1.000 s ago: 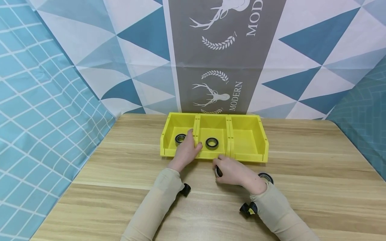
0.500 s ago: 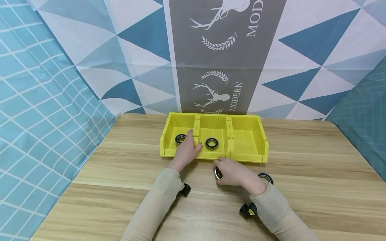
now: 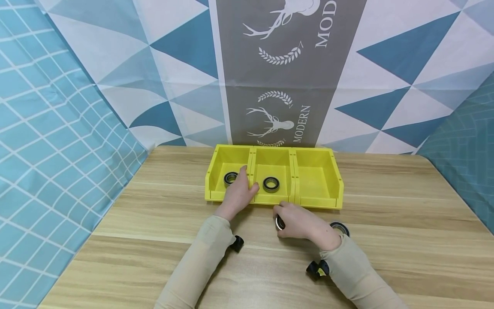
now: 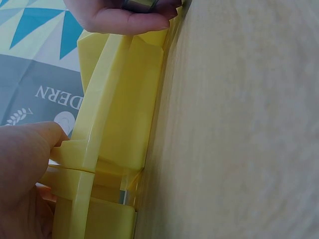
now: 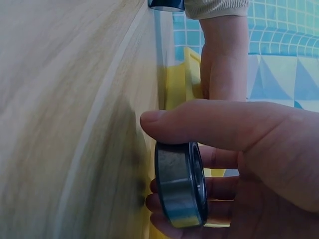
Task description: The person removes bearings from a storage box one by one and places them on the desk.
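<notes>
My left hand (image 3: 237, 192) grips the divider between the left and middle compartments of a yellow storage bin (image 3: 316, 202); in the left wrist view, thumb and fingers lie on either side of that wall. One bearing (image 3: 227, 178) lies in the left compartment, partly behind the left hand. Another bearing (image 3: 271, 190) lies flat in the middle compartment. Just in front of the bin, my right hand (image 3: 299, 221) pinches a bearing with dark edges and a shiny steel rim (image 5: 177, 184), held on edge between thumb and fingers close over the table. The right compartment holds nothing.
A further bearing (image 3: 346, 228) lies on the wooden table (image 3: 405, 249), partly hidden by the right wrist. Behind the bin hangs a patterned cloth (image 3: 270, 77), with a blue tiled cloth (image 3: 46, 137) along the left side.
The bearing in my right hand has turned slightly, showing more of its shiny rim, and the hand has shifted a little. My left hand has stayed on the bin.
</notes>
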`<action>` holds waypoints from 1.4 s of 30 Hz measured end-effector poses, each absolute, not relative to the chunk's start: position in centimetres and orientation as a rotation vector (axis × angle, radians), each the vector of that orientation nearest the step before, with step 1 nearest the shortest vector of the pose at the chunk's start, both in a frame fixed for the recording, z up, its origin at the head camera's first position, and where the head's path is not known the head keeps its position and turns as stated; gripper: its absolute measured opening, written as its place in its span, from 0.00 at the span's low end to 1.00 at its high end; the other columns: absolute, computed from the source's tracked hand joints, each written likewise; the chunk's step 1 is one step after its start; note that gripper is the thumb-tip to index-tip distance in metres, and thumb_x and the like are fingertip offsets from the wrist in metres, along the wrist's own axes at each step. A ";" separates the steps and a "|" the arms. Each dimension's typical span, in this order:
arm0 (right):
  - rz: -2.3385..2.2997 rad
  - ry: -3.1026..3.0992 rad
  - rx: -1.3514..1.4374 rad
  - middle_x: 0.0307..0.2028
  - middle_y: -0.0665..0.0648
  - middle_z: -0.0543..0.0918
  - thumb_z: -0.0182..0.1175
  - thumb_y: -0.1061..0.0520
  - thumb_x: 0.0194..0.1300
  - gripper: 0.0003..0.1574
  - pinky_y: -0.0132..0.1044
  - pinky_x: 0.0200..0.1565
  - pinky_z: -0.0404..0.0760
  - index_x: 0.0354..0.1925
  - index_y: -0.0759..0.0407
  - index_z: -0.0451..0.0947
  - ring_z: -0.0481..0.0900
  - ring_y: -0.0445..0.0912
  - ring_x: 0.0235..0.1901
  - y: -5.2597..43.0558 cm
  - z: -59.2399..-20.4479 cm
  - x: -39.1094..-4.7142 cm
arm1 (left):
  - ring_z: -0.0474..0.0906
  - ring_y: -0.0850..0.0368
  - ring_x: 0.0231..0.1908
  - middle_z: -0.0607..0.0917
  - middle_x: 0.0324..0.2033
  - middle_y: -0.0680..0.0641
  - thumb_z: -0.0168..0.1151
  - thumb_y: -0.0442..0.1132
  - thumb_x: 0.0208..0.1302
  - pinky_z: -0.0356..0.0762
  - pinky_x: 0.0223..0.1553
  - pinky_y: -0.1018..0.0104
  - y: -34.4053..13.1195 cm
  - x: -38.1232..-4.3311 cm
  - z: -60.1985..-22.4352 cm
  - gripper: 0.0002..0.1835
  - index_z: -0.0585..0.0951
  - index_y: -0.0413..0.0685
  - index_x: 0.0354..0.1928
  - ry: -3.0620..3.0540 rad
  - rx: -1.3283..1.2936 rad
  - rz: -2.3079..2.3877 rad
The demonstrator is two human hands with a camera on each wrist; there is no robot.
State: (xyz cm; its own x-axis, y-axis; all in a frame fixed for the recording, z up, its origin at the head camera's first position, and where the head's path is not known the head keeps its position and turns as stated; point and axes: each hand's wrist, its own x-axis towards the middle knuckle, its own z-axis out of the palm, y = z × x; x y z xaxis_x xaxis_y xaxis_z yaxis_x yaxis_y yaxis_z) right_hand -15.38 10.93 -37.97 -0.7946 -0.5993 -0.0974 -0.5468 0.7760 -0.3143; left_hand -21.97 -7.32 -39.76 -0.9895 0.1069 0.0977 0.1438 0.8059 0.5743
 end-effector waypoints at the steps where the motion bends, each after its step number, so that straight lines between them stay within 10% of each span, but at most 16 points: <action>1: -0.400 2.775 -0.910 0.32 0.52 0.73 0.67 0.56 0.43 0.19 0.37 0.33 0.73 0.35 0.58 0.74 0.70 0.43 0.30 10.9 -38.0 -15.4 | 0.77 0.47 0.37 0.68 0.61 0.38 0.50 0.48 0.62 0.75 0.42 0.53 -7.3 -22.0 -39.8 0.37 0.51 0.39 0.67 -2.929 -0.203 -0.935; 42: -0.347 2.781 -0.975 0.33 0.51 0.73 0.69 0.57 0.42 0.18 0.39 0.38 0.75 0.34 0.57 0.74 0.73 0.44 0.33 10.8 -38.0 -15.2 | 0.77 0.45 0.41 0.70 0.59 0.37 0.50 0.48 0.62 0.74 0.43 0.51 -7.4 -22.0 -39.7 0.36 0.51 0.39 0.67 -2.919 -0.224 -0.928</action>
State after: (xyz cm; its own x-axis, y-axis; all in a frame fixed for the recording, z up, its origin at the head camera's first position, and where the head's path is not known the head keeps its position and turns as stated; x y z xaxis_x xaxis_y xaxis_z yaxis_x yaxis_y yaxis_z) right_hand -15.23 10.79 -37.95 -0.7704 -0.6317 -0.0861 -0.5911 0.7584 -0.2747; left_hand -21.95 -7.37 -39.71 -0.9869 0.1173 0.1109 0.1598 0.8071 0.5684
